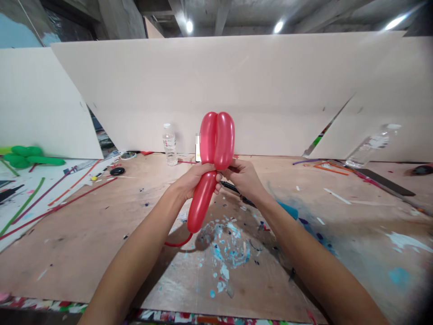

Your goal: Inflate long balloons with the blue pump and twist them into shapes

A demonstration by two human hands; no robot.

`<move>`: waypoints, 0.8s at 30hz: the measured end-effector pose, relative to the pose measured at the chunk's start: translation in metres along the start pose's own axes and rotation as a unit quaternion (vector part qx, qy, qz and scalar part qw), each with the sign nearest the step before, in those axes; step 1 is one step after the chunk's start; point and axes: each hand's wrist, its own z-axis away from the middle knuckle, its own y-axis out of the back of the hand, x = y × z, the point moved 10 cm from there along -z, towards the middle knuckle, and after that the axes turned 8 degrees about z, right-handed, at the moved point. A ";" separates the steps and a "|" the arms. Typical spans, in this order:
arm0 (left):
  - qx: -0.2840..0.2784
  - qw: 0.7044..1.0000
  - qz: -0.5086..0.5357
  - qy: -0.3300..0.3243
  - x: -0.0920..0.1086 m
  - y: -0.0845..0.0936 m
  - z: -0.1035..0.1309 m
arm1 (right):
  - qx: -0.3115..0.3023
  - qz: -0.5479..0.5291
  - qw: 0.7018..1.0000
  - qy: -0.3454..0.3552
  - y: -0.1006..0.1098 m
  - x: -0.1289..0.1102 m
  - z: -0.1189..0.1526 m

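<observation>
A red modelling balloon (204, 201) stands upright in front of me, above the table. Two long bubbles lie side by side at its top, and a single bubble hangs below them, ending in a thin uninflated tail. My left hand (198, 178) is closed around the narrow twist between the upper and lower bubbles. On the other side of that joint, my right hand (242, 174) pinches at the base of the right upper bubble. What lies between those right fingertips is partly hidden. Behind the right hand, a black and blue balloon pump (287, 210) lies on the table.
White boards (216, 81) close off the table's far side. A water bottle (169, 144) stands at the back, and another bottle (374, 144) tilts at the right. Uninflated balloons (81, 196) and a green balloon shape (30, 157) lie left. Paint flecks mark the wooden tabletop (111, 234).
</observation>
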 end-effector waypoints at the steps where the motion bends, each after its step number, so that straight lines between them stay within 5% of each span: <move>1: -0.002 1.000 -0.005 -0.002 0.000 -0.001 0.000 | -0.022 -0.001 1.000 -0.003 -0.003 -0.001 0.000; 6: 0.008 1.000 -0.022 -0.014 -0.001 -0.002 -0.002 | -0.124 0.009 0.992 -0.007 -0.023 -0.005 0.005; 19: -0.043 0.978 -0.121 -0.167 0.027 -0.007 0.002 | -0.041 0.221 0.974 0.040 -0.016 -0.013 0.009; 24: 0.073 0.951 -0.152 -0.260 0.045 0.005 0.004 | 0.003 0.237 0.970 0.061 -0.010 -0.013 0.006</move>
